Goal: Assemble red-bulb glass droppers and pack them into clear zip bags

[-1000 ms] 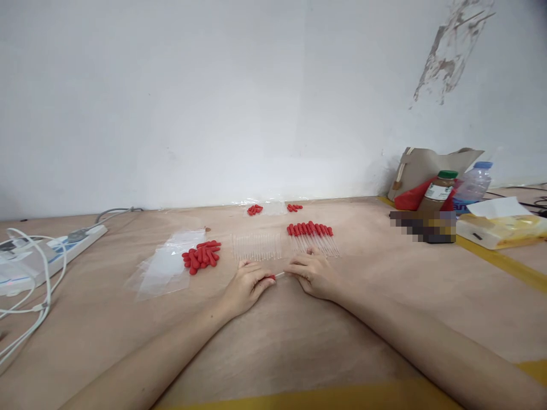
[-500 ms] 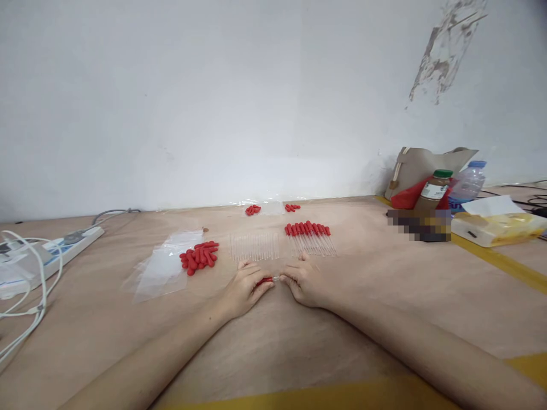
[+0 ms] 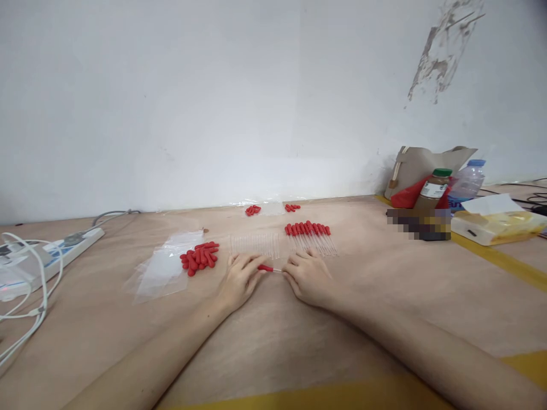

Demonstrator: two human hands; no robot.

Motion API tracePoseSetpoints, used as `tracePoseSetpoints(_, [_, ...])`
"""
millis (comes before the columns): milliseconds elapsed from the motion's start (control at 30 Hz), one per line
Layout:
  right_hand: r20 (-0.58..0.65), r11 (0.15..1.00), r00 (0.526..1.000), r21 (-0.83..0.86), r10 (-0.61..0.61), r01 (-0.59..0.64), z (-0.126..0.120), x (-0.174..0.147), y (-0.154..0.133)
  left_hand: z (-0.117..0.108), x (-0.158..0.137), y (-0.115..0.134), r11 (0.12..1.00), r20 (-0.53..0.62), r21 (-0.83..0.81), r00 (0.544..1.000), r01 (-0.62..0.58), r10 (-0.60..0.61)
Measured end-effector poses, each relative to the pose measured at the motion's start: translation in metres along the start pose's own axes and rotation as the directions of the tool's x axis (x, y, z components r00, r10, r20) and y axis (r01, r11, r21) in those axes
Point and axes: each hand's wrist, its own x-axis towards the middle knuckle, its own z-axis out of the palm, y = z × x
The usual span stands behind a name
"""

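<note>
Between thumb and fingers, my left hand (image 3: 243, 279) pinches a red rubber dropper bulb (image 3: 265, 267). My right hand (image 3: 308, 277) grips a thin glass dropper tube (image 3: 277, 270), most of it hidden by the fingers. Bulb and tube are in line end to end, and the tube's end meets the bulb's mouth. Beyond my hands lies a row of bare glass tubes (image 3: 255, 245). To its right is a row of droppers with red bulbs fitted (image 3: 311, 236). A heap of loose red bulbs (image 3: 199, 258) lies left of my left hand.
Clear plastic bags (image 3: 164, 267) lie under and beside the heap. Two small groups of red bulbs (image 3: 253, 210) are near the wall. A power strip (image 3: 55, 259) with white cables stands left. On the right are a green-capped bottle (image 3: 433, 191), a clear bottle (image 3: 468, 182) and a tissue pack (image 3: 498, 222).
Both hands have moved slightly away from me, toward the rows. More of the red bulb now shows between my hands, with the tube still against it.
</note>
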Motion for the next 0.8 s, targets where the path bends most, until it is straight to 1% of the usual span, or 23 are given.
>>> tracePoseSetpoints(33, [0.014, 0.996, 0.997, 0.038, 0.076, -0.077, 0.0, 0.001, 0.005, 0.0, -0.001, -0.001, 0.998, -0.041, -0.017, 0.998, 0.056, -0.057])
tracePoseSetpoints(67, [0.036, 0.978, 0.983, 0.103, 0.18, -0.183, 0.0, 0.003, 0.011, 0.0, -0.001, -0.001, 0.993, -0.066, -0.038, 0.991, 0.114, -0.116])
tracePoseSetpoints(100, [0.066, 0.934, 0.952, 0.183, 0.299, -0.306, 0.001, 0.006, 0.02, -0.001, -0.002, -0.001, 0.985, -0.06, -0.061, 0.985, 0.159, -0.162])
tracePoseSetpoints(133, [0.112, 0.861, 0.902, 0.267, 0.418, -0.432, 0.002, 0.01, 0.029, -0.001, -0.002, -0.001, 0.98, -0.019, -0.082, 0.982, 0.184, -0.186])
tracePoseSetpoints(167, [0.162, 0.779, 0.847, 0.336, 0.506, -0.53, 0.003, 0.015, 0.039, -0.001, -0.002, -0.001, 0.977, 0.048, -0.098, 0.981, 0.191, -0.187])
tracePoseSetpoints(200, [0.185, 0.71, 0.795, 0.367, 0.578, -0.601, 0.004, 0.021, 0.048, -0.001, -0.002, 0.0, 0.976, 0.122, -0.109, 0.977, 0.187, -0.173])
tracePoseSetpoints(233, [0.193, 0.667, 0.754, 0.366, 0.628, -0.649, 0.005, 0.026, 0.056, -0.001, -0.001, 0.0, 0.977, 0.185, -0.117, 0.97, 0.18, -0.157])
tracePoseSetpoints(267, [0.189, 0.644, 0.722, 0.343, 0.666, -0.684, 0.005, 0.033, 0.061, -0.001, -0.001, 0.0, 0.977, 0.226, -0.119, 0.963, 0.178, -0.148])
tracePoseSetpoints(333, [0.143, 0.647, 0.688, 0.247, 0.712, -0.721, 0.008, 0.045, 0.064, 0.0, 0.0, 0.0, 0.975, 0.244, -0.114, 0.956, 0.193, -0.161])
tracePoseSetpoints(400, [0.095, 0.673, 0.685, 0.136, 0.722, -0.727, 0.013, 0.057, 0.058, 0.0, 0.0, -0.001, 0.97, 0.236, -0.117, 0.955, 0.213, -0.182])
tracePoseSetpoints(533, [0.08, 0.72, 0.716, -0.03, 0.693, -0.694, 0.031, 0.072, 0.042, 0.001, 0.0, 0.0, 0.964, 0.235, -0.136, 0.953, 0.227, -0.191])
tracePoseSetpoints(667, [0.074, 0.734, 0.731, -0.108, 0.678, -0.67, 0.046, 0.076, 0.037, 0.0, 0.0, 0.001, 0.964, 0.245, -0.148, 0.952, 0.222, -0.182])
tracePoseSetpoints(800, [0.07, 0.737, 0.737, -0.151, 0.672, -0.658, 0.05, 0.073, 0.039, 0.0, 0.0, 0.001, 0.963, 0.258, -0.145, 0.948, 0.226, -0.184])
